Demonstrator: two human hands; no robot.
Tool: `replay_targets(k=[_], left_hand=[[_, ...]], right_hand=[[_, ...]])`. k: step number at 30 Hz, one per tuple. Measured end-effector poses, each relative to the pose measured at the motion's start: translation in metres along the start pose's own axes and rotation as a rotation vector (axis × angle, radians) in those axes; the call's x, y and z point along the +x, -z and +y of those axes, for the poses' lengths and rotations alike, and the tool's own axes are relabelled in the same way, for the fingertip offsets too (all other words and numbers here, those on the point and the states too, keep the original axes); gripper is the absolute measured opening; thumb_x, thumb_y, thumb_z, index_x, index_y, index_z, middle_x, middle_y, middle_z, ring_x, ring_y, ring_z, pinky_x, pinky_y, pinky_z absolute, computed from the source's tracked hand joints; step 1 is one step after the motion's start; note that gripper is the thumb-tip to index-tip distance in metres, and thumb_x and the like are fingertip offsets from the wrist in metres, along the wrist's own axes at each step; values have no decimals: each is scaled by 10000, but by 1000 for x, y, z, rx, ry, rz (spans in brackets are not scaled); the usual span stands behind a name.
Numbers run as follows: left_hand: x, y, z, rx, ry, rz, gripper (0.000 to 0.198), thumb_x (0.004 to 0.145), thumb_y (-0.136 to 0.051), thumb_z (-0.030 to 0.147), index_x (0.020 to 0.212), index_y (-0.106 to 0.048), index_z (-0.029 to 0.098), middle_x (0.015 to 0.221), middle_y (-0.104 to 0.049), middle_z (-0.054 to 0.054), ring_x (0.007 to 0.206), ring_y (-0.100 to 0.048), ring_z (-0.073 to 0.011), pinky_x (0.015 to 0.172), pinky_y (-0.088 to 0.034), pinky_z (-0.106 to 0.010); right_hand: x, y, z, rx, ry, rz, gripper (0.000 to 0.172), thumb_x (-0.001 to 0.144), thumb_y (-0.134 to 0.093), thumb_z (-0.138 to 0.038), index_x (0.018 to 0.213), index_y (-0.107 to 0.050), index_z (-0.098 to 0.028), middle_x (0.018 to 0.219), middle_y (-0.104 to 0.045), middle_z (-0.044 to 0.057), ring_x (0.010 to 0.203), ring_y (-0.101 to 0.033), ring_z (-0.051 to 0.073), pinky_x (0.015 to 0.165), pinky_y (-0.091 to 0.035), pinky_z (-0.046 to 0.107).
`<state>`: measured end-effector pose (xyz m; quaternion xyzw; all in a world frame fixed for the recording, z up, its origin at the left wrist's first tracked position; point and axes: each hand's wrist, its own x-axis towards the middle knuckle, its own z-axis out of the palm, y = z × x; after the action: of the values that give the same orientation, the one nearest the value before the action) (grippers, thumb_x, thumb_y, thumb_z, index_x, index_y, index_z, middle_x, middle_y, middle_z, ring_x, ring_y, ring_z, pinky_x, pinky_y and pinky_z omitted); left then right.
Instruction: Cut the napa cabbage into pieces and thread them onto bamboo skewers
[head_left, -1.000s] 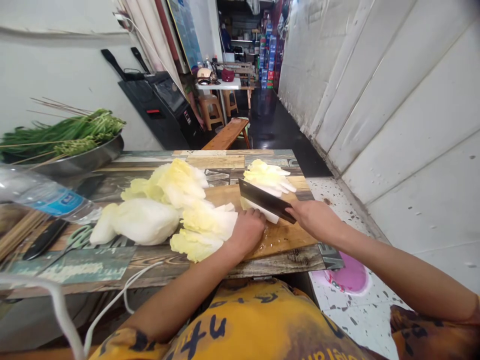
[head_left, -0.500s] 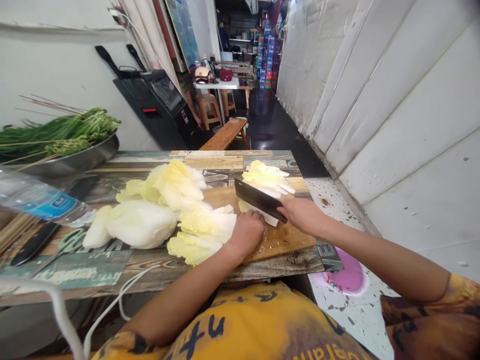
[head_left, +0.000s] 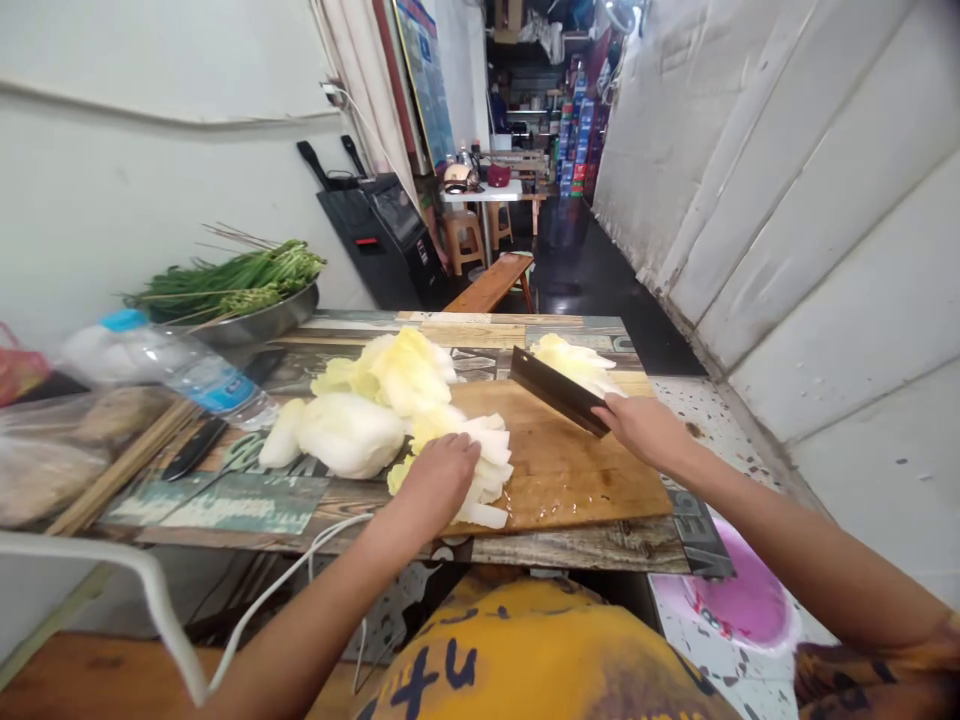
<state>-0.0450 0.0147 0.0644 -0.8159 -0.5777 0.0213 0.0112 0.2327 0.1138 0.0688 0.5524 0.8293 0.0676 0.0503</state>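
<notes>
My right hand (head_left: 646,428) is closed round the handle of a dark cleaver (head_left: 559,393), its blade slanting above the wooden cutting board (head_left: 585,470). At the board's left side my left hand (head_left: 444,475) lies with curled fingers on a pile of napa cabbage leaves (head_left: 489,455); the fingertips are partly hidden among them. Left of this pile sits a whole pale napa cabbage (head_left: 352,435). Loose yellow leaves (head_left: 397,370) lie behind it. Beyond the cleaver, more cabbage leaves (head_left: 574,362) rest at the board's far edge.
A water bottle (head_left: 217,385) lies left, near a black-handled knife (head_left: 196,448), green-handled scissors (head_left: 244,452) and wooden skewers (head_left: 127,465). Behind them stands a metal bowl (head_left: 277,318) of greens. A white cable (head_left: 262,600) hangs at the front. A pink basin (head_left: 750,590) is on the floor, right.
My left hand has left the piece beside the blade and moved left onto the leaf pile. That piece no longer lies under the cleaver. The view has swung left.
</notes>
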Motion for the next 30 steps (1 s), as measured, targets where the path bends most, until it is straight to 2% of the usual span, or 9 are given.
replay_targets(k=[3,5,11,15,19,21,24,27,30], left_hand=[[10,13,-32,-161,21,65,307,895,-466,255,1151,-630,215,1112,-678,-61,1022,-616,-212,876,-471,-313],[28,21,-53,-89,226,178,370,926,-358,204,1191,-617,203,1161,-660,-77,1085,-590,-221,928,-439,-330],[72,-2,-94,14,275,-153,422,743,-515,53,1082,-685,240,1048,-678,-85,980,-616,-224,836,-455,-280],[71,-7,-115,31,257,-172,392,669,-642,143,1045,-671,250,1045,-665,-78,1018,-580,-256,814,-452,-287],[63,23,-128,70,340,-63,381,756,-559,178,1137,-566,197,1074,-657,-92,962,-605,-234,804,-442,-293],[65,37,-113,94,375,52,370,800,-515,192,1170,-516,167,1076,-648,-116,977,-601,-250,804,-435,-314],[79,37,-58,108,283,247,239,829,-502,181,1061,-552,152,951,-662,-108,910,-610,-252,771,-435,-325],[98,11,14,138,-98,316,231,865,-445,109,1046,-572,179,877,-658,-79,881,-600,-239,842,-413,-373],[107,-22,62,159,-280,303,200,899,-416,124,959,-607,133,849,-648,-114,884,-585,-247,905,-387,-421]], right_hand=[[-15,-5,-4,-7,-5,27,365,972,-317,-411,958,-589,-167,777,-700,117,694,-672,253,533,-358,273],[-19,-7,-5,-12,-10,41,356,973,-318,-401,950,-587,-169,768,-701,115,679,-674,250,512,-343,268],[-19,-8,-9,-29,2,70,341,973,-335,-382,1082,-573,-164,803,-713,109,682,-680,236,516,-348,261],[-22,-10,-10,-13,-6,73,349,971,-339,-388,1107,-567,-163,790,-713,106,687,-681,231,521,-346,256],[-22,-9,-8,31,-26,77,320,968,-355,-377,1048,-588,-174,797,-714,100,679,-675,227,519,-331,259],[-20,-9,-5,58,-39,79,319,968,-358,-379,974,-600,-172,785,-709,99,684,-669,225,521,-323,261],[-18,-8,2,99,-65,72,340,975,-345,-386,897,-595,-169,755,-701,83,693,-661,207,538,-323,259],[-17,-8,9,123,-104,61,361,985,-319,-380,868,-588,-171,765,-702,71,700,-654,187,556,-323,253],[-20,-7,13,118,-145,58,366,985,-310,-379,886,-592,-168,794,-703,84,730,-656,203,561,-311,264]])
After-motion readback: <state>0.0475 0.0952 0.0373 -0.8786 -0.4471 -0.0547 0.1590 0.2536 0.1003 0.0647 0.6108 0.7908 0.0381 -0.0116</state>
